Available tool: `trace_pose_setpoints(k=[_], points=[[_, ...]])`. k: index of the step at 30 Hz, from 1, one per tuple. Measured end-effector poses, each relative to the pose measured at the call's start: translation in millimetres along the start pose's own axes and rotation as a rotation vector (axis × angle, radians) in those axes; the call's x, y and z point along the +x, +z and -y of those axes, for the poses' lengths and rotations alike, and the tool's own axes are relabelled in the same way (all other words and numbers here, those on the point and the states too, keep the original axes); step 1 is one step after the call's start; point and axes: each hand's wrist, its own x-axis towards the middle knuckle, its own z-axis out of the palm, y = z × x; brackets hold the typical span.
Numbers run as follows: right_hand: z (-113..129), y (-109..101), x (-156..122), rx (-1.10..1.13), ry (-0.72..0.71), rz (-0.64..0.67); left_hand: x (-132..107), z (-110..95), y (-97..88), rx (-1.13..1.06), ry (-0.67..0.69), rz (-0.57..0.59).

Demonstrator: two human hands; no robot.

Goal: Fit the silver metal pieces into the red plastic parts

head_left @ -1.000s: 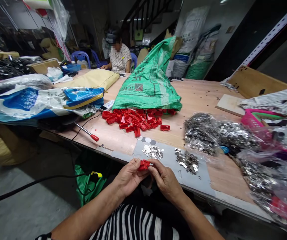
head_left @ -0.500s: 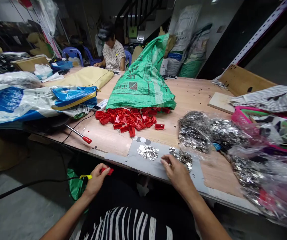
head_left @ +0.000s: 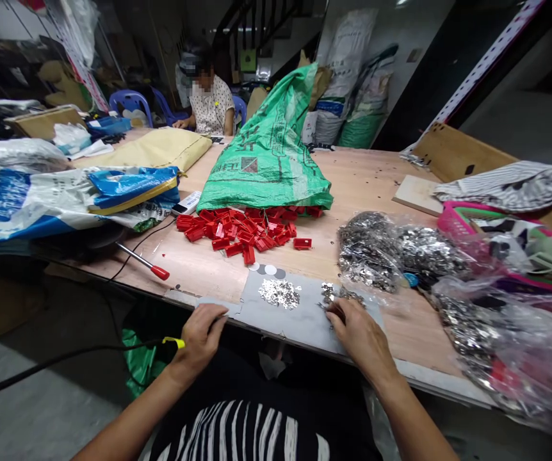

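Observation:
Beside the table's front edge is my left hand (head_left: 202, 336), its fingers and thumb stretched out with a small gap. No red part shows in it. My right hand (head_left: 360, 333) rests over the grey mat (head_left: 305, 326) with thumb and fingers curled together at the darker heap of small metal pieces (head_left: 328, 292). Whatever lies between those fingertips is too small to make out. To the left of that heap, shiny flat metal pieces (head_left: 280, 293) are spread on the mat. Behind them lies a pile of red plastic parts (head_left: 242, 234), spilling from a green woven sack (head_left: 266, 173).
Clear bags of metal pieces (head_left: 372, 250) and a pink basket (head_left: 453, 221) stand at right. A red-handled metal lever (head_left: 144, 261) juts out at left, near blue-and-white sacks (head_left: 55, 198). A black cable (head_left: 64, 352) runs near my left arm. Another person (head_left: 211, 105) sits across the table.
The red part that was in my left hand is no longer visible there; that hand moved up and right. My right hand shifted right, onto the darker metal heap.

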Motion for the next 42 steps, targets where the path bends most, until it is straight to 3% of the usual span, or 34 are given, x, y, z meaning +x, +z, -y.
trace_pose_setpoints(k=[3,8,13,19,25,29,35,42], points=[[-2.2,5.4,-2.6,0.023,-0.027,-0.013,41.0,-15.8,22.3,0.004,-0.026,-0.002],[-6.9,11.6,-6.9,0.049,-0.045,-0.081,102.6,-12.2,66.6,0.174,-0.172,0.038],[-7.9,10.6,-9.1,0.065,-0.05,-0.071,126.6,1.0,87.5,0.243,-0.247,0.046],[-7.8,8.5,-11.6,0.109,-0.087,-0.11,110.7,0.1,72.3,0.148,-0.221,-0.032],[2.2,10.0,-7.5,0.035,-0.075,-0.152,69.5,-28.9,46.5,-0.132,-0.117,-0.056],[11.4,6.1,-2.4,-0.066,-0.044,-0.088,51.4,-43.7,36.4,-0.266,-0.109,-0.04],[13.6,5.6,-1.4,-0.073,-0.04,-0.088,39.5,-55.3,35.0,-0.411,-0.14,0.03],[11.8,7.6,0.8,-0.07,-0.011,-0.026,27.0,-62.1,39.8,-0.333,-0.122,0.009]])
